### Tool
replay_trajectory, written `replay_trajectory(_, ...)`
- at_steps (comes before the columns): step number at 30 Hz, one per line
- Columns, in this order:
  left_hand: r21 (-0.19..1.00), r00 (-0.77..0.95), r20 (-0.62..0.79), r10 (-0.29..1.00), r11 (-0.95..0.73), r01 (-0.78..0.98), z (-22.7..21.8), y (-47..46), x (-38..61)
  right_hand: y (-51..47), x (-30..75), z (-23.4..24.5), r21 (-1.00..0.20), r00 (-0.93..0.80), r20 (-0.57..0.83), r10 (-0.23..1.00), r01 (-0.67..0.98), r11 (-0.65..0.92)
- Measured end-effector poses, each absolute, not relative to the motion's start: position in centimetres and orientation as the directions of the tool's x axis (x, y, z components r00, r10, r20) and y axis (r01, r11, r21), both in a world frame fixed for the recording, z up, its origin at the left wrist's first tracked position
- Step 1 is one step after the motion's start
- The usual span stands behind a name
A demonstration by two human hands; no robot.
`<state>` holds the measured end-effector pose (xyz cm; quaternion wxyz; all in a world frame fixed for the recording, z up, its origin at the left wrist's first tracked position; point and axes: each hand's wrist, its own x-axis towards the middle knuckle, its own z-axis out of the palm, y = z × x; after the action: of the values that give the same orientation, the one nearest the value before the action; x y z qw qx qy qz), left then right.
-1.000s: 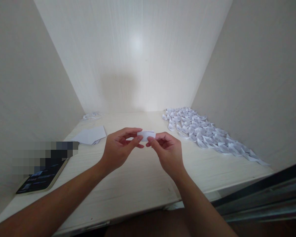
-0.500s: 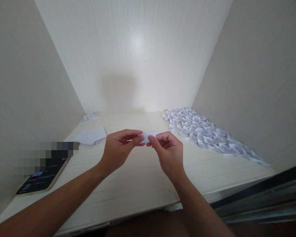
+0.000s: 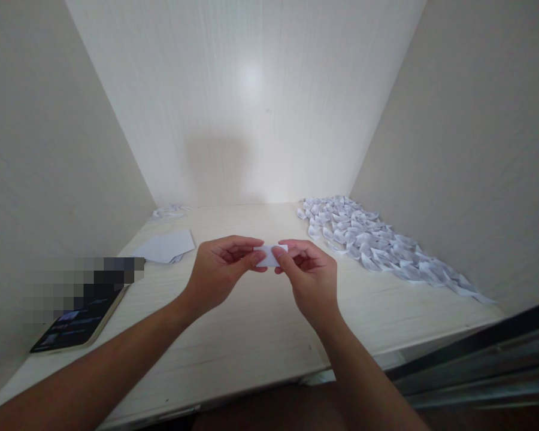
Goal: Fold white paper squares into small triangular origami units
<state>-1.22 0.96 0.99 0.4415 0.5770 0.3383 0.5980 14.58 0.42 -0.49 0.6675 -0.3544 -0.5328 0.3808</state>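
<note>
A small folded piece of white paper (image 3: 268, 257) is held up above the middle of the desk, between both hands. My left hand (image 3: 227, 263) pinches its left end, thumb in front and fingers behind. At the other end, my right hand (image 3: 308, 266) grips it the same way, the thumb pressed on its face. The fingertips behind the paper are partly hidden. Beyond my left hand lies a stack of white paper sheets (image 3: 164, 246). A long pile of folded white paper pieces (image 3: 368, 239) spreads to the right of my right hand.
A phone (image 3: 78, 323) with a lit screen lies at the left, partly blurred out. White scraps (image 3: 170, 211) rest in the far left corner. Walls enclose the pale desk (image 3: 251, 335) at the left, back and right. A dark-edged object (image 3: 480, 347) is at the lower right.
Both hands have shifted slightly right and down with the paper. The right fingers and thumb have moved a little along it, and more of its face shows between the thumbs.
</note>
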Motion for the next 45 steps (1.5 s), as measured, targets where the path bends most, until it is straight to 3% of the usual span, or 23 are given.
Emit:
replay_trajectory(26, 0.914, 0.056, 0.367, 0.929, -0.349, -0.207, 1.0, 1.2, -1.2, 0.7, 15.6, -0.2, -0.888, 0.043, 0.43, 0.902, -0.157, 0.431)
replay_trajectory(38, 0.942, 0.088, 0.22, 0.972, -0.188, -0.279, 0.7, 1.6, -1.5, 1.1, 15.7, -0.4, -0.882, 0.028, 0.464, 0.885, -0.081, 0.465)
replay_trajectory(45, 0.967, 0.192, 0.207, 0.959, -0.171, -0.186, 0.9, 1.5, -1.6, 1.2, 16.0, -0.6, -0.894, 0.015, 0.448, 0.894, -0.002, 0.448)
